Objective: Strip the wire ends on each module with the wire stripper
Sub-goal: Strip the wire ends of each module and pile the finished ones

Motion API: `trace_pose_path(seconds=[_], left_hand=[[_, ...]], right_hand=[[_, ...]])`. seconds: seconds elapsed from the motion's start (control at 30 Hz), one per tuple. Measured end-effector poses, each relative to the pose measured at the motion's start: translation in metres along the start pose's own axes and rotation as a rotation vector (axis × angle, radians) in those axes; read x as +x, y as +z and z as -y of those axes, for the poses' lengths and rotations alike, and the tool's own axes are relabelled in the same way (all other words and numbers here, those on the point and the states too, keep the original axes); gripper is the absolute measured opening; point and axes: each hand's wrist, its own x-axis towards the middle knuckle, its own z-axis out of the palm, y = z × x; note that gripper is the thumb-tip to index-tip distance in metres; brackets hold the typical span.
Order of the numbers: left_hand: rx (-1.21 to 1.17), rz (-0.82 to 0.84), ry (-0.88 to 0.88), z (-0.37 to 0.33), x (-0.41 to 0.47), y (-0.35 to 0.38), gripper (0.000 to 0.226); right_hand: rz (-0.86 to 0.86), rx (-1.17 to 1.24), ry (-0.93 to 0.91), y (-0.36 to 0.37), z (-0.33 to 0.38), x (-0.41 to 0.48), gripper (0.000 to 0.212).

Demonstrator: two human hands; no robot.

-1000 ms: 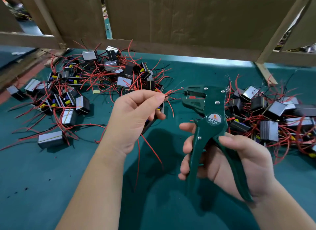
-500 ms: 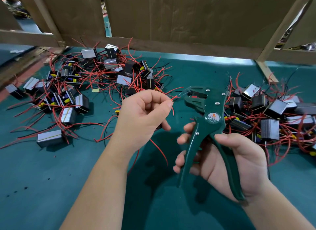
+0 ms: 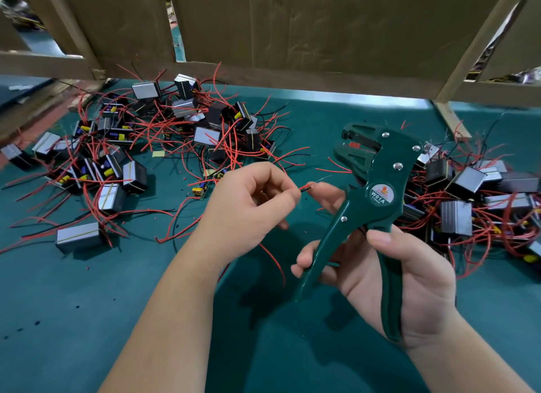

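Between strips, I judge. My left hand [image 3: 251, 205] pinches red and black wire ends [image 3: 306, 187] just left of the stripper [image 3: 371, 193]; my right hand [image 3: 389, 278] grips its handles. Next: feed the ends into its open head.

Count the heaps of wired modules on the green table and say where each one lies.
2. One heap lies at the far left; the other heap lies at the right, behind the wire stripper. A loose module sits nearer, left; others may be buried.
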Motion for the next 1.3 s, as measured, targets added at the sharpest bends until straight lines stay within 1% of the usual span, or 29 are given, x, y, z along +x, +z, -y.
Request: trace_pose_path(seconds=[0.13,0.17,0.27,0.37,0.4,0.43,0.5,0.53,0.67,0.77,0.83,0.87,0.9,0.97,1.03,1.1,1.3], left_hand=[[0.065,0.027,0.026,0.001,-0.0002,-0.001,0.006],[0.045,0.019,0.022,0.0015,0.0004,-0.0011,0.005],[-0.132,-0.034,-0.021,0.0012,0.0014,-0.0014,0.003],[-0.169,-0.076,0.029,0.0011,0.0011,-0.0031,0.035],[-0.152,-0.076,0.052,0.0007,0.0011,-0.0041,0.036],[-0.123,-0.066,0.07,0.0007,0.0015,-0.0051,0.031],[-0.068,-0.032,0.072,0.0006,0.0027,-0.006,0.01],[-0.052,-0.014,0.069,0.0005,0.0025,-0.0059,0.004],[-0.011,-0.014,0.108,0.0015,0.0008,-0.0041,0.009],[0.019,-0.1,0.16,0.0024,0.0025,-0.0058,0.011],[0.019,-0.163,0.184,0.0017,0.0033,-0.0072,0.01],[0.007,-0.182,0.187,0.0012,0.0036,-0.0077,0.01],[0.002,-0.193,0.189,0.0009,0.0038,-0.0078,0.01],[0.036,-0.201,0.196,0.0012,0.0038,-0.0071,0.01],[0.105,-0.192,0.22,0.0017,0.0032,-0.0056,0.012],[0.179,-0.175,0.257,0.0018,0.0026,-0.0042,0.015],[0.29,-0.162,0.31,0.0007,0.0008,-0.0027,0.013]], right_hand=[[-0.06,-0.04,0.025,-0.001,-0.0017,-0.0008,0.079],[-0.072,-0.04,0.026,-0.0014,-0.0022,-0.0009,0.08],[-0.077,-0.027,0.022,-0.0012,-0.0021,-0.0009,0.081],[-0.069,-0.023,0.018,-0.0007,-0.0009,0.0,0.081],[-0.067,-0.024,0.016,-0.0009,-0.0006,-0.0001,0.081],[-0.065,-0.026,0.014,-0.001,-0.0003,-0.0003,0.082],[-0.057,-0.041,0.006,-0.0018,0.0002,-0.0012,0.08],[-0.051,-0.049,0.001,-0.0023,0.0003,-0.0015,0.079],[-0.043,-0.053,-0.009,-0.0023,0.0018,-0.0008,0.08],[-0.128,-0.056,0.0,-0.0036,0.0026,-0.0007,0.077],[-0.181,-0.07,0.051,-0.0062,0.0035,-0.0008,0.082],[-0.18,-0.068,0.091,-0.0073,0.0035,-0.0007,0.082],[-0.157,-0.059,0.137,-0.0077,0.0035,-0.0009,0.081],[-0.055,-0.042,0.231,-0.0068,0.0032,-0.0021,0.077],[0.047,-0.049,0.27,-0.0048,0.0015,-0.0039,0.068],[0.103,-0.054,0.278,-0.0021,0.0002,-0.0048,0.061],[0.056,-0.133,0.26,-0.0042,-0.0012,-0.0044,0.05]])
